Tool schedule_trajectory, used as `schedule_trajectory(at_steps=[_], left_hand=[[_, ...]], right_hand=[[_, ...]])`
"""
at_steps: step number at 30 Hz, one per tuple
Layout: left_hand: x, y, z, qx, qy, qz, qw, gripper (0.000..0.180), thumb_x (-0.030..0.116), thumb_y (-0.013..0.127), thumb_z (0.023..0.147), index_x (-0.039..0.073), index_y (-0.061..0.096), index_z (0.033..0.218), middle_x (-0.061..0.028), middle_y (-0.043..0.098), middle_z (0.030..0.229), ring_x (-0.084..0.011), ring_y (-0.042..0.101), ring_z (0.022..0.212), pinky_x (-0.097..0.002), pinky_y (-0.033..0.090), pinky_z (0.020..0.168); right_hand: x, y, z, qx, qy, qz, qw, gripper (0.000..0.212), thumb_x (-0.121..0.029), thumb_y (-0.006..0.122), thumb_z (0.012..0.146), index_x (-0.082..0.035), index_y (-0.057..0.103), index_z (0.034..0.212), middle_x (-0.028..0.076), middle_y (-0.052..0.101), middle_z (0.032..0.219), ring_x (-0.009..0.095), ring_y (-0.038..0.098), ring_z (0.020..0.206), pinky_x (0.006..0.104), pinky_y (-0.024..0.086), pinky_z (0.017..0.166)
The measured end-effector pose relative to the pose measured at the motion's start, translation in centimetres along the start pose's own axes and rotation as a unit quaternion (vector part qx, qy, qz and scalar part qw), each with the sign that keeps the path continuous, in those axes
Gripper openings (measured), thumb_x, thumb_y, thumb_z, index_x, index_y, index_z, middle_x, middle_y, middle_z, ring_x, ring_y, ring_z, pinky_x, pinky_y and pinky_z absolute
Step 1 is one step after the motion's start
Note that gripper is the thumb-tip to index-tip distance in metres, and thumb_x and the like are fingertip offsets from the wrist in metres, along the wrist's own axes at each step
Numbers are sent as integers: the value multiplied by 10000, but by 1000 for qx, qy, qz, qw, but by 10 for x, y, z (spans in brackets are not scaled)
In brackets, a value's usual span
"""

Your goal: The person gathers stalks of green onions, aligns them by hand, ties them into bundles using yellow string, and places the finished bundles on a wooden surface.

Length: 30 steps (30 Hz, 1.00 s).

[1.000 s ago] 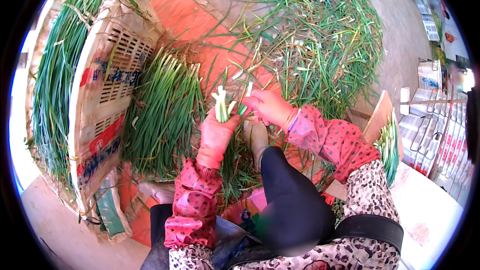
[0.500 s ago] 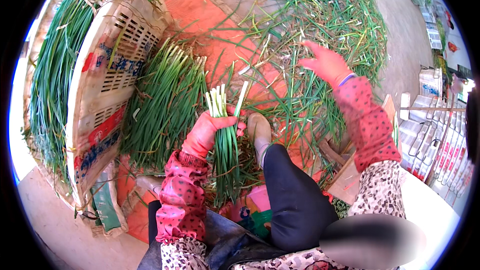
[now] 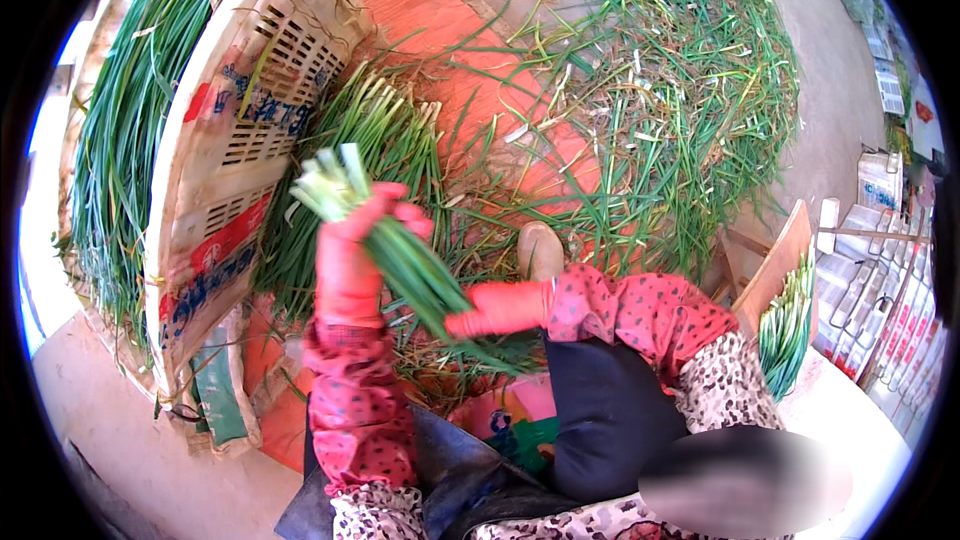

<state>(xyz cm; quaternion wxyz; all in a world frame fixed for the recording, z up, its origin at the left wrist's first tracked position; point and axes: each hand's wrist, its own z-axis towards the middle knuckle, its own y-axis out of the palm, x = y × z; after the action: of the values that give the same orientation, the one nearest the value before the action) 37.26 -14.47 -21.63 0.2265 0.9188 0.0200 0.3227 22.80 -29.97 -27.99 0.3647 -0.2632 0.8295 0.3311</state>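
Pointing white ends up-left, scallion bunch (image 3: 400, 250) slants diagonally.

Left hand (image 3: 350, 260) raised, fist closed; right hand (image 3: 500, 308) pinching beside it.

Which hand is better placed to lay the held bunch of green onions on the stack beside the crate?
Probably the left. The left hand grips the bunch near its white ends, close to the stack. The right hand only touches its leaves, lower down.

Blurred patch (image 3: 745, 480) at lower right, onion bunch (image 3: 400, 250) stalks partly hidden by left hand (image 3: 350, 260)
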Motion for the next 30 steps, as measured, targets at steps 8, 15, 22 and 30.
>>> schedule_trajectory(at_steps=[8,15,22,30], left_hand=[[15,-103,-30,90,-2,24,996,324,251,657,833,4,593,1033,-67,598,707,-223,624,635,-392,538,653],[-66,-65,-16,49,-127,-57,989,296,207,644,844,-33,587,1008,-121,642,749,-257,650,659,-373,541,660],[-33,-47,-28,129,21,151,980,273,113,630,786,9,638,1038,-84,661,952,-157,615,812,-288,487,720],[-53,4,46,38,126,316,940,181,93,717,755,29,636,904,-12,644,854,-97,557,740,-257,452,702]], right_hand=[[-20,-135,32,485,41,-189,853,310,-235,501,869,-68,585,1116,176,656,922,336,641,864,440,501,761],[-9,-196,109,512,-2,-153,846,315,-182,696,744,-26,612,1005,120,664,863,267,650,771,373,520,692],[-19,-180,15,443,-81,146,881,139,-128,650,826,-12,599,882,44,614,704,124,595,548,249,479,505],[-60,-118,2,405,-164,193,879,205,-174,653,863,-6,615,975,42,626,780,103,607,600,225,500,561]])
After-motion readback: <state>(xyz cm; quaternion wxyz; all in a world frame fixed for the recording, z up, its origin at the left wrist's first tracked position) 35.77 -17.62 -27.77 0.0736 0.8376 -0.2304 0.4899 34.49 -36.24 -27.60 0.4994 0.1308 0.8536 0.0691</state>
